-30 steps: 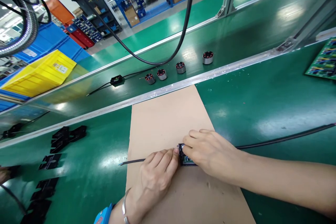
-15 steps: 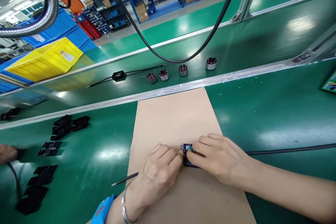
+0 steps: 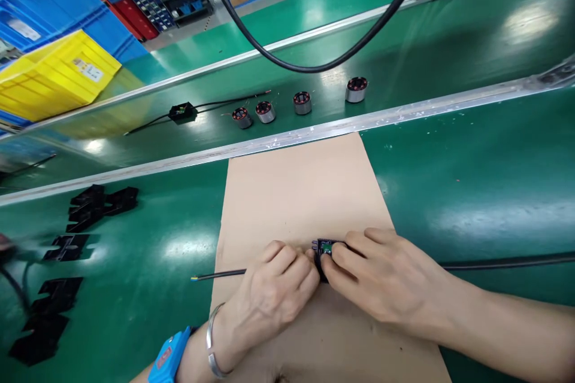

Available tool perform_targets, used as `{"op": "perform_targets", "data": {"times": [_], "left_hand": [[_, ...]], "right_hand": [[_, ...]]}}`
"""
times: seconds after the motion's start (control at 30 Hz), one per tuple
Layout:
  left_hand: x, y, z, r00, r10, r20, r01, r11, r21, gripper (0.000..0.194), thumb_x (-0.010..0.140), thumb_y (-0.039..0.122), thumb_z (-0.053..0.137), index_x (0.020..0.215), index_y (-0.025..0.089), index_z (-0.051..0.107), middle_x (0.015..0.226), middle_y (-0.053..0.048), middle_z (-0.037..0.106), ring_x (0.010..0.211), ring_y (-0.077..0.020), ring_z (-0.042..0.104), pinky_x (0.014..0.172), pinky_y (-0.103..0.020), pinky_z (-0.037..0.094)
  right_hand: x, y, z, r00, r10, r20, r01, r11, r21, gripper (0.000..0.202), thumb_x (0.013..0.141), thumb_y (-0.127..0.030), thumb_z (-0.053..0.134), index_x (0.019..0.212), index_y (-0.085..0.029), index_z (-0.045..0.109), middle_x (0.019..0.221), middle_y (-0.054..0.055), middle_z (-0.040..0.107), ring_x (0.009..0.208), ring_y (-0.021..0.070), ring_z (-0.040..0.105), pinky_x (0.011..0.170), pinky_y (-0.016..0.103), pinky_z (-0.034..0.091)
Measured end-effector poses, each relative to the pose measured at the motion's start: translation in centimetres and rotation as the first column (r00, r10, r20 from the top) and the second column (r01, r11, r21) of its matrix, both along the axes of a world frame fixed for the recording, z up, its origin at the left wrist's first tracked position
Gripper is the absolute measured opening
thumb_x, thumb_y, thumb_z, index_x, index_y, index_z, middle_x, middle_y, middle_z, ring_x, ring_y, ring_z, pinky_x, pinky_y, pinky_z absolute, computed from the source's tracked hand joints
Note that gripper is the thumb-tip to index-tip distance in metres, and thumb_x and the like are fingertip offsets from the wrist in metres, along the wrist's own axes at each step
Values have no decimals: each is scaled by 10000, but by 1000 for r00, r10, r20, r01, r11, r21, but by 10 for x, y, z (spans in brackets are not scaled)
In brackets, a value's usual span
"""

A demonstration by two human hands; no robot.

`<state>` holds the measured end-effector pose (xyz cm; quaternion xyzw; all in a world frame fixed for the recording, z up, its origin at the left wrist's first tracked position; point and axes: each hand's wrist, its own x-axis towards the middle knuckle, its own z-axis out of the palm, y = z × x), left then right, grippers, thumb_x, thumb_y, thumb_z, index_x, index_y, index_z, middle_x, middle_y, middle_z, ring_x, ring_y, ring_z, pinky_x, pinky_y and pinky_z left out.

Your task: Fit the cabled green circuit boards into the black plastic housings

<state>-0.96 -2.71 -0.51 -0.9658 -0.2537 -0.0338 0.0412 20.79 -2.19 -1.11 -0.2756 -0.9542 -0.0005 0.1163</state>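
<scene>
A small black plastic housing [image 3: 320, 260] with a green circuit board [image 3: 327, 248] inside is over the cardboard sheet [image 3: 291, 191], between my two hands. My left hand [image 3: 281, 284] has its fingers curled and closed at the housing's left side. From the right, my right hand [image 3: 386, 272] pinches the housing, fingertips over the board. Parts of both grips are hidden behind the knuckles. A black cable [image 3: 220, 274] with coloured wire ends sticks out left of my left hand. Another black cable length [image 3: 507, 263] runs off to the right behind my right wrist.
Several black plastic parts [image 3: 67, 293] lie on the green table at left, near another person's blurred hand [image 3: 5, 245]. Beyond a metal rail [image 3: 188, 164] stand several wound motor stators [image 3: 302, 103] and a cabled black box [image 3: 182, 112]. A thick cable [image 3: 309, 67] hangs overhead.
The camera view has shifted, so the background sits higher and further left. My right fingers have shifted slightly on the housing, and the left cable end lies more level.
</scene>
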Motion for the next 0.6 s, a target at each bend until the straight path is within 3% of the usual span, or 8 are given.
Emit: {"op": "perform_targets", "data": {"times": [0.17,0.3,0.43,0.6], "left_hand": [[2,-9,-2,994,28,-107,-22,998,62,312,940,33,318,1083,59,594,929,-107,634,818,-222,559,738,-370,474],[-4,-8,-1,991,133,-18,-134,979,-154,272,954,85,368,1118,113,584,916,-77,629,798,-205,554,738,-367,514],[-9,-5,-1,935,326,136,-254,889,-382,295,935,114,444,1198,180,560,1014,-66,624,882,-200,567,782,-366,533],[-5,-8,1,879,407,248,-267,852,-451,275,933,147,476,1184,203,573,1055,-59,635,921,-205,588,818,-395,534]], "right_hand": [[-6,-3,8,997,2,75,2,998,-58,154,842,-183,548,988,-179,596,800,39,581,683,206,454,536,365,256],[0,3,9,998,11,59,-3,992,-128,189,814,-156,585,1001,-179,604,811,31,590,719,199,470,559,347,289],[10,9,5,996,-15,-83,-9,962,-274,213,879,-74,489,978,-201,629,922,25,617,810,170,503,652,312,362],[7,2,5,973,-183,-143,124,931,-344,219,890,-58,460,868,-169,648,875,49,586,816,180,485,728,326,379]]}}
